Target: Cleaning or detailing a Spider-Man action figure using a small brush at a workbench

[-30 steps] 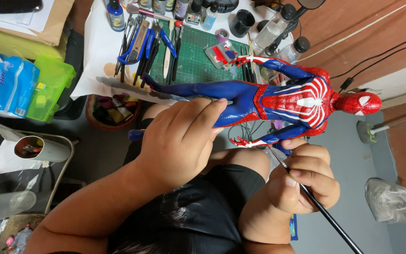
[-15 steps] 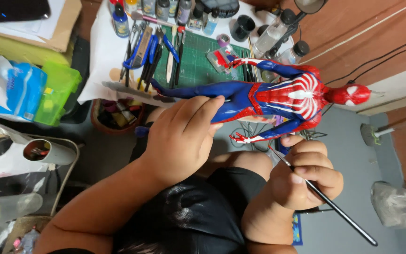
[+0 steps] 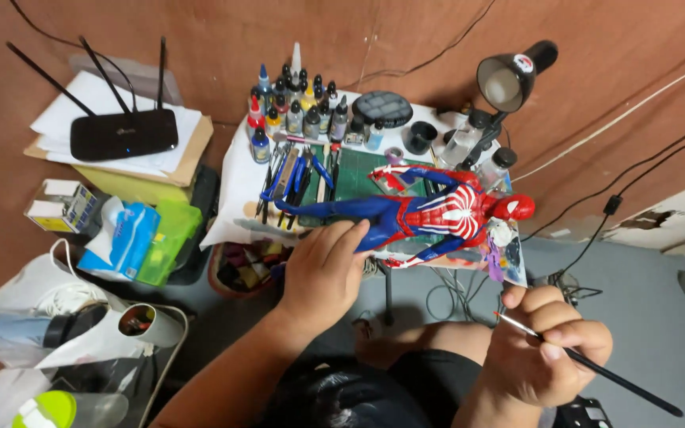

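Looking down from the head camera, the left hand (image 3: 323, 269) is closed around the legs of a red and blue action figure (image 3: 422, 214), fingers wrapped over the blue thigh and thumb hidden beneath. The figure lies level, its red head pointing right and its feet pointing left, held just above the front edge of a small work table (image 3: 235, 186) covered in white paper. A green cutting mat (image 3: 358, 178) lies on that table behind the figure, with a row of pliers and hand tools (image 3: 295, 178) spread beside it.

The right hand (image 3: 549, 349) sits lower and to the right, well apart from the figure, curled in a tight grip on a thin paintbrush (image 3: 596, 368). The brush's pale tip pokes out on the left side of the fist, and its dark handle runs down to the right.

At the back of the table stands a cluster of small paint bottles (image 3: 295, 107), with a round black palette (image 3: 382, 107) beside them. A black desk lamp (image 3: 509, 79) leans over the right end. To the left, a black router (image 3: 124, 131) with three antennas rests on a stack of papers, and a green plastic box (image 3: 168, 242) lies below it.
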